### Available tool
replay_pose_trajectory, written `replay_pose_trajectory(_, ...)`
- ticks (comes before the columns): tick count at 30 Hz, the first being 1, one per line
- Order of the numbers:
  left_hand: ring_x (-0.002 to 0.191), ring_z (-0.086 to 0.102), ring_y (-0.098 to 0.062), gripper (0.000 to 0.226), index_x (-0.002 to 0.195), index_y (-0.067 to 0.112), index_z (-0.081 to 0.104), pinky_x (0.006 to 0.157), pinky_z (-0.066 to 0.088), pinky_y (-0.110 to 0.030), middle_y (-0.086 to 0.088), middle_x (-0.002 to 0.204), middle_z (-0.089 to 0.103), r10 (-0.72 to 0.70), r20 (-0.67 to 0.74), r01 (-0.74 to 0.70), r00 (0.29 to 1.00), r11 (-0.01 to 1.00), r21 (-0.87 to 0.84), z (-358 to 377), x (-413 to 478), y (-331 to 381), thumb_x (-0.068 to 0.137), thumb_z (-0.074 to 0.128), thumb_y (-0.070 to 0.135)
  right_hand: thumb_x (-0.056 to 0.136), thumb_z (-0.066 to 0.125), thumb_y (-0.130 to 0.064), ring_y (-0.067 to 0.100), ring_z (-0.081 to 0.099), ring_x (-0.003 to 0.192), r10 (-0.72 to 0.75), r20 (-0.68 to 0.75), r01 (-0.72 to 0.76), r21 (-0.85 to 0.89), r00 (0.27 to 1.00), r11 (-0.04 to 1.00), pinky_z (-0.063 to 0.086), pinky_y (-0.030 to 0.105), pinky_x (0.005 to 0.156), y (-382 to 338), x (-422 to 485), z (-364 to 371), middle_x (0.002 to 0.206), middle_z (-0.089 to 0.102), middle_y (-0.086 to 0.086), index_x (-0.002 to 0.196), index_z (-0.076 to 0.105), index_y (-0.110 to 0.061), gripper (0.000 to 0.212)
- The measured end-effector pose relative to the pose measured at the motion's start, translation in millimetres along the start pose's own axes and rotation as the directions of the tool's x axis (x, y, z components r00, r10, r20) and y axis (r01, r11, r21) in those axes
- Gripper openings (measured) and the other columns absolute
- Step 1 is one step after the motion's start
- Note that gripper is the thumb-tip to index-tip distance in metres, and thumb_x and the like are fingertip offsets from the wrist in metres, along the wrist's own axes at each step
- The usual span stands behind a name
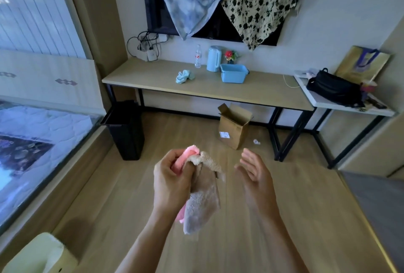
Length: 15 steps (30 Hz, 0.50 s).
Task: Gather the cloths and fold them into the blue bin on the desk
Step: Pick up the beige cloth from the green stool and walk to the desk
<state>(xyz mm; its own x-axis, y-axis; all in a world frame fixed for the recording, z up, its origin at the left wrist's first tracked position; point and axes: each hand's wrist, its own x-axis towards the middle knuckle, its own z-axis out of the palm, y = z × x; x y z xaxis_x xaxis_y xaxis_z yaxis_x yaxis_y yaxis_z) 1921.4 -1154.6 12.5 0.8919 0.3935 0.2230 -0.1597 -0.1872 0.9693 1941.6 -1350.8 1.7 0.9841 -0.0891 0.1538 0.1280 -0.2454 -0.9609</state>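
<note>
I have my left hand raised at lower centre of the frame, fingers curled tight around a pink cloth and a beige cloth, which hang down from the fist. My right hand is beside it, palm turned inward, fingers spread and holding nothing. The blue bin sits on the desk at upper centre, a light blue cloth just left of it.

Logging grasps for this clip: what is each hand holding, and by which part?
The left hand grips a beige cloth and a pink cloth together, bunched near their top ends; the rest hangs down. The right hand is open, holding nothing.
</note>
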Motion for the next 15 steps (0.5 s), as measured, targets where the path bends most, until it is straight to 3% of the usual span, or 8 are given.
replay_pose_trajectory(4,0.067,0.071,-0.013,0.013,0.087,0.033,0.073,0.055,0.059,-0.027,0.007,0.077,0.075,0.003,0.017,-0.003,1.000,1.000,0.000,37,101,-9,0.086,0.071,0.020,0.095,0.066,-0.022,0.002,0.056,0.126,-0.009,-0.029,0.009,-0.002,1.000,1.000,0.043,0.031,0.111,3,100,12,0.140,0.058,-0.009,0.141,0.051,-0.026,0.048)
replay_pose_trajectory(8,0.070,0.071,-0.013,0.011,0.087,0.033,0.073,0.056,0.058,-0.023,0.007,0.078,0.075,0.007,0.011,-0.007,1.000,1.000,0.003,73,194,-25,0.085,0.071,0.022,0.096,0.066,-0.024,-0.001,0.056,0.125,0.000,-0.043,0.001,0.009,0.999,1.000,0.042,0.024,0.108,15,197,32,0.139,0.058,-0.013,0.141,0.051,-0.029,0.048)
replay_pose_trajectory(15,0.068,0.071,-0.010,0.011,0.090,0.034,0.073,0.055,0.059,-0.027,0.010,0.077,0.075,0.021,-0.021,-0.021,1.000,0.999,0.037,139,355,-70,0.085,0.072,0.023,0.096,0.065,-0.015,0.007,0.058,0.125,0.009,-0.003,-0.009,0.084,1.000,0.996,0.044,0.031,0.109,60,377,86,0.138,0.060,-0.005,0.134,0.053,-0.029,0.042)
